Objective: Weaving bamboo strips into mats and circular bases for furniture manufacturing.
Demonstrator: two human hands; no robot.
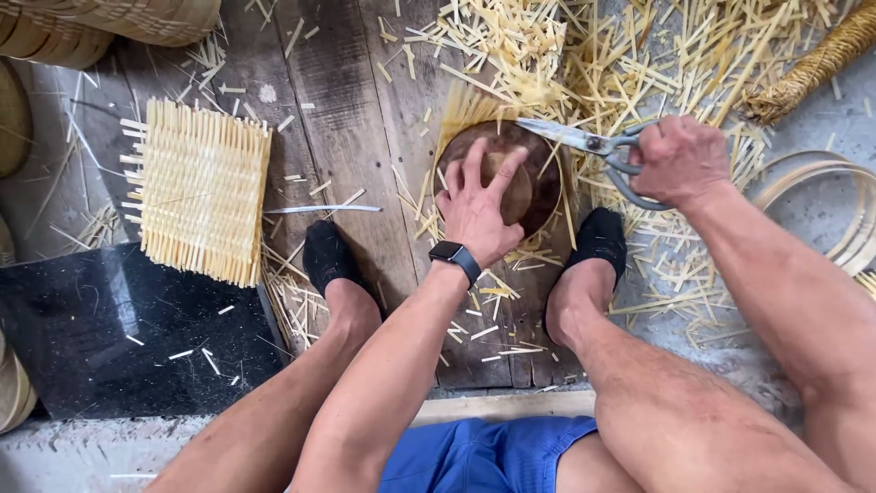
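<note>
The left hand (476,203) presses flat, fingers spread, on a round dark wooden form (534,187); the right hand (680,160) grips scissors (584,143), blades seemingly trimming bamboo strips (474,110) at its far edge.

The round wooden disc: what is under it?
Under the disc, pale woven strips stick out at its far edge. The disc and the left hand hide the rest.
</note>
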